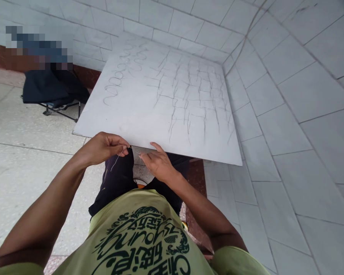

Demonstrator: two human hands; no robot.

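A large white board [149, 95] lies in front of me, marked with grey wavy lines at its left and a grid of rough lines across its middle. At its near edge my left hand [104, 147] is closed in a pinch on a thin wire [117, 158] that hangs down from the fingers. My right hand [157, 162] is just to the right of it, fingers drawn together at the wire's other end below the board's edge.
A white tiled wall [298, 114] rises on the right and behind the board. A dark bag on a low metal frame [54, 91] stands on the pale floor [23, 152] at the left. A thin cable [246, 38] runs up the wall corner.
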